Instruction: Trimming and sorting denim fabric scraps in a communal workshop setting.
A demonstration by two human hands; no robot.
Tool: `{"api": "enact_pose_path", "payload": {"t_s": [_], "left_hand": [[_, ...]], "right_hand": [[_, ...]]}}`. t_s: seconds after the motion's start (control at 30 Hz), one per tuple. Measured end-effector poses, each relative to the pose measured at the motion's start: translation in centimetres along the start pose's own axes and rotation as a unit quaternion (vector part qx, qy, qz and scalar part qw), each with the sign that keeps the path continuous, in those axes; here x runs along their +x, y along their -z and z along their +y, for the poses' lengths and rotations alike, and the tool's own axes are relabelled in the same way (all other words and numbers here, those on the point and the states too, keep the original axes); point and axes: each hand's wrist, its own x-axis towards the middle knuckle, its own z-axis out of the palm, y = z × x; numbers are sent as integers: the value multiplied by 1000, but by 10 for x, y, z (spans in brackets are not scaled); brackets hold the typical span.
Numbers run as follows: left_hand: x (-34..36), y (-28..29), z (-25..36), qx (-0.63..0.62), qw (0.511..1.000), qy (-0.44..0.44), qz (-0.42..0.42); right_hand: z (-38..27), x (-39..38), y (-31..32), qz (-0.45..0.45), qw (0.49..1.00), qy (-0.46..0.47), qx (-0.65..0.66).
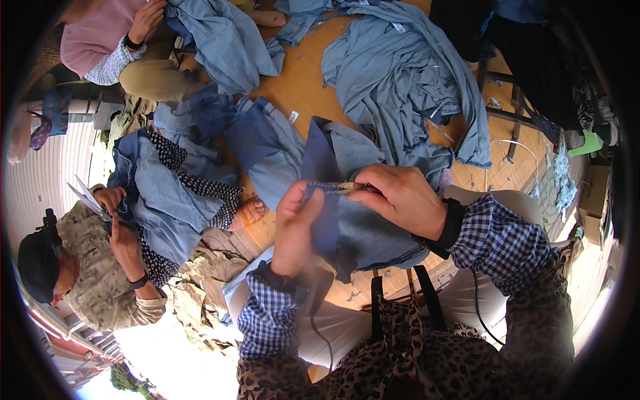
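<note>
Two hands (347, 213) on soft creased denim (363, 233)

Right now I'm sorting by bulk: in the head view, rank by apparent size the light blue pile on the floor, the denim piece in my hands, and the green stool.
1. Light blue pile
2. Denim piece, though nearness enlarges it
3. Green stool

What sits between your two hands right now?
In the head view, a folded blue denim piece spans between left hand and right hand.
</note>
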Motion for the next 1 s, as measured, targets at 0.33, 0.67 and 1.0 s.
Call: {"api": "enact_pose_path", "payload": {"t_s": [0.33, 0.67, 1.0], "left_hand": [[0, -3, -4, -22, 1000, -3, 1], [-4, -7, 2, -20, 1000, -2, -9], [-4, -2, 0, -20, 999, -14, -20]], "right_hand": [[-4, 3, 0, 31, 965, -190, 178], [-1, -7, 2, -17, 975, -143, 166], [-1, -7, 1, 6, 992, -98, 75]]}}
